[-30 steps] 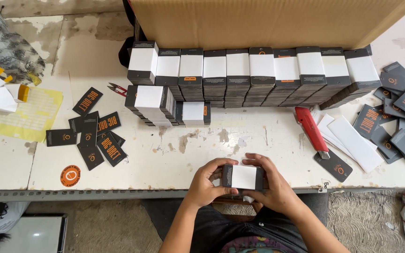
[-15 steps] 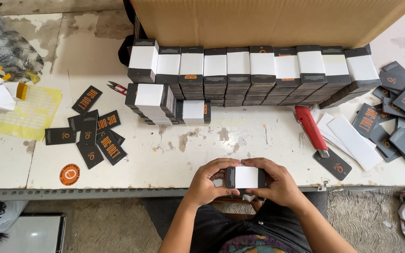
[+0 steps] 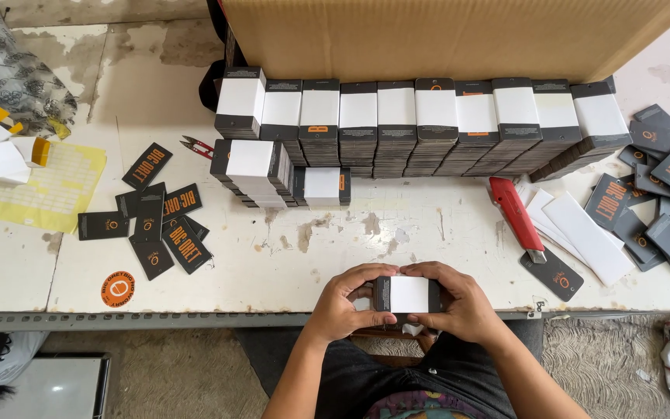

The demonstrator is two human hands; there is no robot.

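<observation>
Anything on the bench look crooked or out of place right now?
The rightmost banded stack in the back row leans right, its tags fanning out. Loose black tags lie scattered at left. The bundle in both hands looks square.

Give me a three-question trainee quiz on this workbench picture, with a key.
1. True or false: both hands grip the same banded bundle of black tags.
2. Which tool lies to the right of the hands? A) red box cutter B) hammer C) stapler
3. What stands behind the long row of bundles?

Key
1. True: the left hand and the right hand hold the bundle between them at the table edge.
2. A: the red box cutter lies beside white paper strips.
3. A cardboard box, behind the row of bundles.
</observation>
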